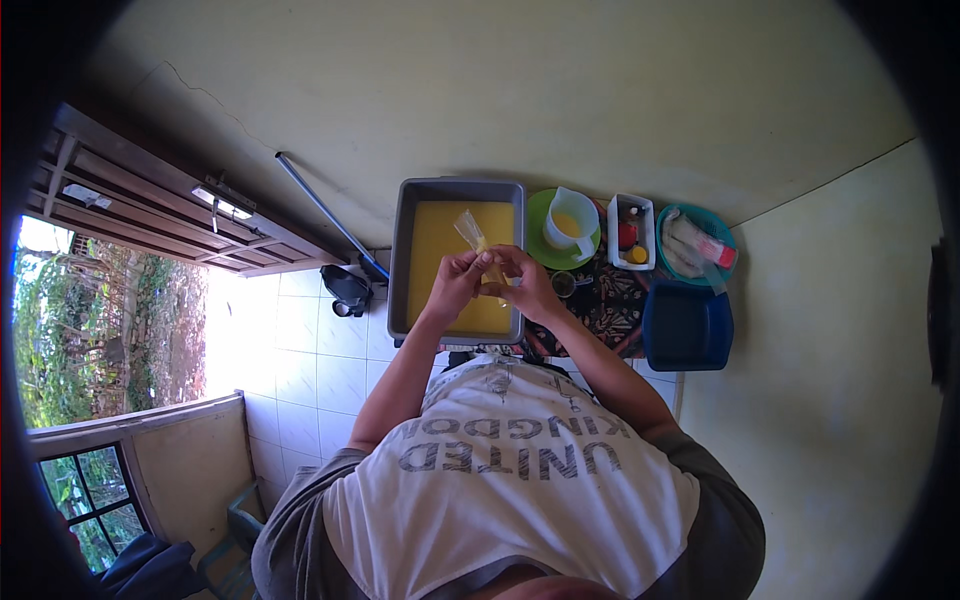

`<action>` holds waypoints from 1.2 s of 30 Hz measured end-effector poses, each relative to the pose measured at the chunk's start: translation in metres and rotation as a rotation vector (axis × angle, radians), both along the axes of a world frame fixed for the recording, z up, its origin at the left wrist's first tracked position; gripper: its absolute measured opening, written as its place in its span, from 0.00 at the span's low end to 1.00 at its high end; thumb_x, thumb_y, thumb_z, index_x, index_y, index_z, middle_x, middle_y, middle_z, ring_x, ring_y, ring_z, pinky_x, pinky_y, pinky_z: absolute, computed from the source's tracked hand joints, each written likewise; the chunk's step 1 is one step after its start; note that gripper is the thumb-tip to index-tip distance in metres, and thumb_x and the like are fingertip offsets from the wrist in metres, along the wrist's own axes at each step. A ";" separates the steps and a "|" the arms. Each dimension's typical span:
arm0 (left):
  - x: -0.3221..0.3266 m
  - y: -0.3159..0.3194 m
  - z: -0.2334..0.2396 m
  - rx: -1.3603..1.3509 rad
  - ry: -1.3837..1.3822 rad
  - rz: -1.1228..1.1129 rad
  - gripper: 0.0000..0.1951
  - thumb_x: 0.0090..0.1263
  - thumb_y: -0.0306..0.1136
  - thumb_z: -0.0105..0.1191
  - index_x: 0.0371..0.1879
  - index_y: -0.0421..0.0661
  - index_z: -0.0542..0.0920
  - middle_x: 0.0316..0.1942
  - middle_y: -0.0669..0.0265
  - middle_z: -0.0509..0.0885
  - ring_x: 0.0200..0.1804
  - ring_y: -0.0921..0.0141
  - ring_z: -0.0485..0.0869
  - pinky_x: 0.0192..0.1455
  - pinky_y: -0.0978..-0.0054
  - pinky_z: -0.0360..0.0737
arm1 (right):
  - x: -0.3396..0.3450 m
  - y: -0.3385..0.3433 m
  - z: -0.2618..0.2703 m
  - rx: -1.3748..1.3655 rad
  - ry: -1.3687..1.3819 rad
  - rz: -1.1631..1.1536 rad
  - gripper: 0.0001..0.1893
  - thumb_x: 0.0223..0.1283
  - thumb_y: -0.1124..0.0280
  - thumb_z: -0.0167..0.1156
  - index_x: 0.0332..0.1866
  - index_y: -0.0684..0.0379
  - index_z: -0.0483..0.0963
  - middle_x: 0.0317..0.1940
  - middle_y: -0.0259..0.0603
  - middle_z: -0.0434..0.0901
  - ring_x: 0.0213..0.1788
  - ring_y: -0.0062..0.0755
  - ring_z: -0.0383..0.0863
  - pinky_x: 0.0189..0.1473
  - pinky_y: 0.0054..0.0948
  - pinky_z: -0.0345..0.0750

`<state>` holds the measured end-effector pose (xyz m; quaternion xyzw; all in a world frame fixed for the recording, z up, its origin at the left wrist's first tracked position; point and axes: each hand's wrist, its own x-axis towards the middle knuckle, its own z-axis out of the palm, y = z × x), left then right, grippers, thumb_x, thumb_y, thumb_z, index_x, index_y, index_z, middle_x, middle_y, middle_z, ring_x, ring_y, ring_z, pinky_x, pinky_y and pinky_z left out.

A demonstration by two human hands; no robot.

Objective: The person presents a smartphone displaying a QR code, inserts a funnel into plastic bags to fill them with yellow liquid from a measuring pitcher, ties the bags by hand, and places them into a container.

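Both hands are together over a grey rectangular tub (398,247) of yellow liquid (431,232). Between them is a narrow clear plastic bag (470,229), its upper end flaring out above the fingers and its lower part, which looks yellowish, hanging below them. My left hand (455,283) pinches the bag at its gathered middle. My right hand (525,283) holds it from the other side, thumb and fingers around the bag. To the right of the tub, a translucent measuring jug (581,214) with some yellow liquid stands on a green plate (538,232).
Right of the jug are a white container (647,225) of small bottles, a teal basket (667,255) with plastic bags, and a blue tub (686,360). A small cup (562,283) sits on the patterned cloth (611,300). A pole (322,206) leans against the wall.
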<state>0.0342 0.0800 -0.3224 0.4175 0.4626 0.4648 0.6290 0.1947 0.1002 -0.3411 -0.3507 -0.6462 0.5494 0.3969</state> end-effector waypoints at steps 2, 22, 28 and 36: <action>0.001 0.001 -0.002 -0.013 0.015 0.018 0.13 0.73 0.40 0.51 0.37 0.43 0.83 0.19 0.78 0.75 0.19 0.86 0.66 0.20 0.85 0.62 | -0.002 -0.011 -0.003 -0.013 -0.052 -0.151 0.29 0.41 0.64 0.76 0.50 0.61 0.71 0.36 0.38 0.79 0.36 0.22 0.79 0.41 0.25 0.76; 0.006 0.006 0.013 0.029 0.018 0.129 0.14 0.74 0.39 0.48 0.37 0.44 0.85 0.24 0.78 0.81 0.18 0.87 0.62 0.19 0.86 0.58 | 0.005 -0.027 -0.013 -0.229 0.104 -0.110 0.13 0.60 0.65 0.63 0.43 0.64 0.74 0.28 0.31 0.79 0.28 0.14 0.76 0.29 0.16 0.71; 0.001 0.005 0.011 0.018 0.012 0.083 0.14 0.74 0.39 0.47 0.38 0.45 0.84 0.26 0.77 0.82 0.18 0.86 0.62 0.19 0.86 0.59 | 0.012 -0.022 -0.010 -0.374 0.180 0.101 0.17 0.66 0.57 0.55 0.44 0.63 0.73 0.30 0.30 0.78 0.26 0.15 0.76 0.26 0.17 0.70; 0.004 0.006 0.002 -0.011 -0.096 0.068 0.13 0.74 0.39 0.47 0.35 0.46 0.83 0.36 0.72 0.86 0.18 0.87 0.63 0.20 0.87 0.62 | 0.020 -0.018 -0.029 -0.996 0.656 0.409 0.24 0.69 0.48 0.45 0.49 0.63 0.70 0.29 0.31 0.73 0.20 0.14 0.69 0.21 0.17 0.66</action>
